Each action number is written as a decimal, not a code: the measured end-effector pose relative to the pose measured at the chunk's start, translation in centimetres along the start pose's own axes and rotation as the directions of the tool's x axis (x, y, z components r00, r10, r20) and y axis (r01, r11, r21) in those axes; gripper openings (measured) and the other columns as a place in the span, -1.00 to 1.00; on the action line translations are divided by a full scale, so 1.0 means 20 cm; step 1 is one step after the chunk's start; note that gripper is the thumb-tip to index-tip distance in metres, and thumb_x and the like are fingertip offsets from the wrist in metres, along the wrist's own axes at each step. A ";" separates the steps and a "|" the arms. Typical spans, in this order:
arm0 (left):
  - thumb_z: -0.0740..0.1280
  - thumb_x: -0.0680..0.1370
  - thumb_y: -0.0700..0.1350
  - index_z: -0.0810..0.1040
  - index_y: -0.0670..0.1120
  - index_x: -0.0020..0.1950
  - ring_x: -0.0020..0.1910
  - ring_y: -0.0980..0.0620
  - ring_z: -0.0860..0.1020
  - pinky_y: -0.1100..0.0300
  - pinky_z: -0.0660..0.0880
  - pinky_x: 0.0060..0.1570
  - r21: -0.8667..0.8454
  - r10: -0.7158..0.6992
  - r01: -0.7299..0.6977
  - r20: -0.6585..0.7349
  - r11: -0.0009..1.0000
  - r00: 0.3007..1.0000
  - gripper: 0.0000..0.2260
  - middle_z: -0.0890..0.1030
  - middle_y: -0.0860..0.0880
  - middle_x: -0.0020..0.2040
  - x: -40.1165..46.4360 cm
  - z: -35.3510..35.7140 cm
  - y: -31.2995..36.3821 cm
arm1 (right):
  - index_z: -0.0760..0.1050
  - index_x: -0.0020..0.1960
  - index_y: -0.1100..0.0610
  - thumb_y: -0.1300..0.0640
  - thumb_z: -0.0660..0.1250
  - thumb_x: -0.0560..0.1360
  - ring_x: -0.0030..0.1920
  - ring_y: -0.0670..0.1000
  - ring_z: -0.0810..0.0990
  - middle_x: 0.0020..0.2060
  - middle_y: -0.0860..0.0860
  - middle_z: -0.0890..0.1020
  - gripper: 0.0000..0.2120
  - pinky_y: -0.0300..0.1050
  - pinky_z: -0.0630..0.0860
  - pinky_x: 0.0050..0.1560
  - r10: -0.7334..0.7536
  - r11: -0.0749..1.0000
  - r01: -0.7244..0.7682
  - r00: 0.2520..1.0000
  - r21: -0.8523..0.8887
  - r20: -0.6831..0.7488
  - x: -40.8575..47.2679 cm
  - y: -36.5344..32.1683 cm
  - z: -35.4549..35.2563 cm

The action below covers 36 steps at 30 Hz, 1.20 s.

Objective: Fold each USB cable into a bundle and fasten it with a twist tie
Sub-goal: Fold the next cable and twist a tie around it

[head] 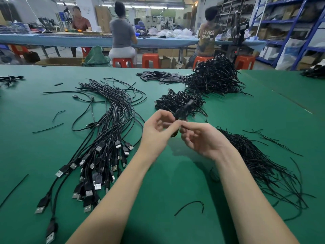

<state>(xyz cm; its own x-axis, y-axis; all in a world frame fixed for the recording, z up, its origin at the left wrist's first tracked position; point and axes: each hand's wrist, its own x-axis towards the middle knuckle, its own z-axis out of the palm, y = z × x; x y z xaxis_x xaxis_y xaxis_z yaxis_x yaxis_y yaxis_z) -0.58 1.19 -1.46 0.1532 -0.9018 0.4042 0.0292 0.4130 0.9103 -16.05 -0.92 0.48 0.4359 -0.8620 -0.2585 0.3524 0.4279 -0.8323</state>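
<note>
Green tabletop: loose black USB cables fan out at left, twist ties heap at right. Above centre, left hand and right hand pinch a folded, motion-blurred cable bundle between curled fingers.

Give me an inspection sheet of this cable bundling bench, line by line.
Surface: green mat table, in use.
Job's things: folded black cable bundle held above the table; heap of black twist ties at right.
Clutter: stray ties; flat black strips at the far edge.
Grippers: left hand and right hand, each with a grip on the bundle.
Cables: loose black USB cables fanned at left; finished bundles piled beyond.
Surroundings: three seated people, orange stools, blue shelving.
</note>
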 end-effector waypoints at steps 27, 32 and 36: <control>0.43 0.46 -0.24 0.49 -0.05 -0.16 -0.25 0.08 0.55 0.29 0.45 -0.20 -0.486 -0.358 0.329 0.034 0.810 0.933 -0.85 0.58 -0.03 -0.21 -0.03 -0.01 -0.09 | 0.62 -0.23 0.20 0.24 0.37 0.54 -0.53 -0.18 0.46 -0.38 -0.01 0.57 -0.82 -0.42 0.40 -0.55 0.112 0.993 -0.108 0.990 0.049 -0.086 0.06 0.05 0.06; 0.35 0.56 -0.26 0.45 -0.03 -0.19 -0.30 0.11 0.51 0.30 0.44 -0.27 -0.543 -0.490 0.419 0.016 0.727 0.871 -0.81 0.58 -0.01 -0.27 -0.01 -0.04 -0.11 | 0.63 0.10 -0.07 0.11 0.51 0.48 -0.38 -0.06 0.60 -0.12 -0.12 0.70 -0.78 -0.16 0.59 -0.34 -0.540 0.455 0.355 0.839 -0.816 0.064 0.04 0.06 0.01; 0.36 0.55 -0.25 0.47 -0.04 -0.19 -0.30 0.10 0.51 0.30 0.46 -0.31 -0.561 -0.511 0.440 0.035 0.701 0.859 -0.82 0.58 -0.02 -0.29 -0.01 -0.05 -0.11 | 0.66 0.04 -0.16 0.04 0.57 0.42 -0.29 -0.12 0.64 -0.08 -0.26 0.69 -0.76 -0.10 0.62 -0.13 -0.622 0.124 0.404 0.743 -0.906 0.246 0.05 0.05 -0.04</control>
<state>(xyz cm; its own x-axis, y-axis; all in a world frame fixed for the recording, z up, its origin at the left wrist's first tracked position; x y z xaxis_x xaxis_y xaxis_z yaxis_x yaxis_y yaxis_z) 0.34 0.48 -3.69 0.0820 -0.9900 -0.1146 0.6424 -0.0354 0.7656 -15.99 -1.56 -0.97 0.3085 -0.8398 0.4467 -0.5308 -0.5417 -0.6518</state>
